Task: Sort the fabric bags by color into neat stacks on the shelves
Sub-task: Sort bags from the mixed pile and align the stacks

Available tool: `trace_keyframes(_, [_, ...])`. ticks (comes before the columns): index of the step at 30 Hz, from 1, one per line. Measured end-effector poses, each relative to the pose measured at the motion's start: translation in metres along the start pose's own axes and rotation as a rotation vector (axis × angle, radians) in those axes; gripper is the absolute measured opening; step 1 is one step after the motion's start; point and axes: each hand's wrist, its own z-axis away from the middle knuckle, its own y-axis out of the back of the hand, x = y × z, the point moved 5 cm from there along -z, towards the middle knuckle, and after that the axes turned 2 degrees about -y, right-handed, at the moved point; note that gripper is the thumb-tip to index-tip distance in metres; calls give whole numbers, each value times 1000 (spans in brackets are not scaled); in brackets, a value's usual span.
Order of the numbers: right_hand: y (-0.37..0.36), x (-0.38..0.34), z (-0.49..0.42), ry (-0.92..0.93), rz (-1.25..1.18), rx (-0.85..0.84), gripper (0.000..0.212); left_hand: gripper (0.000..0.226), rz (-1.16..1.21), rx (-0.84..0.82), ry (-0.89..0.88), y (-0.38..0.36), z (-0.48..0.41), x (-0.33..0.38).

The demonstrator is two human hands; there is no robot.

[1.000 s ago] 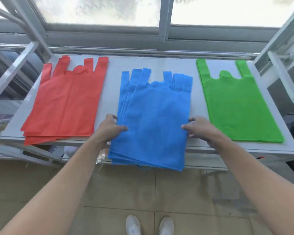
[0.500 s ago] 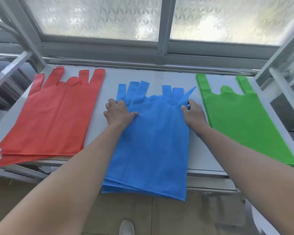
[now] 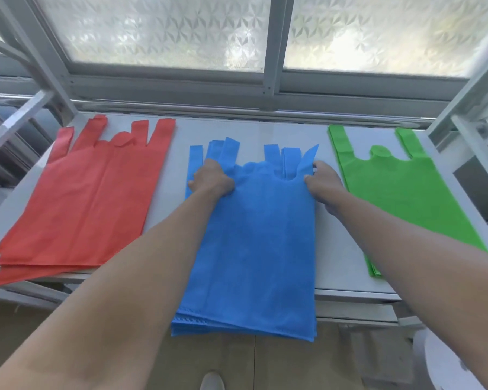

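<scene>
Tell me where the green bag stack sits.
Head view: the green bag stack lies at the shelf's right end, beside the blue stack.

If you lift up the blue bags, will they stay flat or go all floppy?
Probably floppy: the blue bags bunch under the left hand and droop over the shelf edge. They look thin, so likely light. The fanned-out handles suggest layers may slide apart.

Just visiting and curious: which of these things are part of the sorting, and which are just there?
Part of the job:
blue bags
red bags
green bags
shelf
left hand
right hand

Just there:
window
shoe
</scene>
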Motion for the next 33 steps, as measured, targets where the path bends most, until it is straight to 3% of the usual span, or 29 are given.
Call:
trace_keyframes(1, [1, -1, -1, 20, -21, 0, 32, 24, 80, -16, -11, 3, -3, 1])
trace_keyframes(3, [1, -3, 1, 61, -96, -5, 33, 28, 198, 22, -71, 12, -5, 2])
trace_keyframes(5, [2, -2, 2, 65, -162, -3, 33, 30, 230, 100, -84, 19, -3, -5])
trace_keyframes(8, [-2, 8, -2, 8, -143, -7, 43, 14, 211, 138, -63, 16, -3, -22])
trace_keyframes(11, [-4, 6, -5, 1, 2, 17, 52, 31, 131, 162, -45, 9, -4, -36])
trace_keyframes(15, [-7, -3, -9, 65, 233, 62, 31, 40, 50, 225, -79, 3, -3, -34])
trace_keyframes(22, [-16, 1, -13, 51, 406, 39, 46, 75, 22, 170, -286, 5, -17, -11])
trace_keyframes(24, [-16, 1, -14, 56, 420, 35, 49, 76, -49, 158, -303, 4, -21, -10])
trace_keyframes(30, [-23, 1, -18, 17, 470, -42, 64, 66, -120, 219, -108, 2, -25, -18])
trace_keyframes(33, [-22, 0, -22, -35, 429, 12, 70, 62, -36, 189, 19, 3, -30, -15])
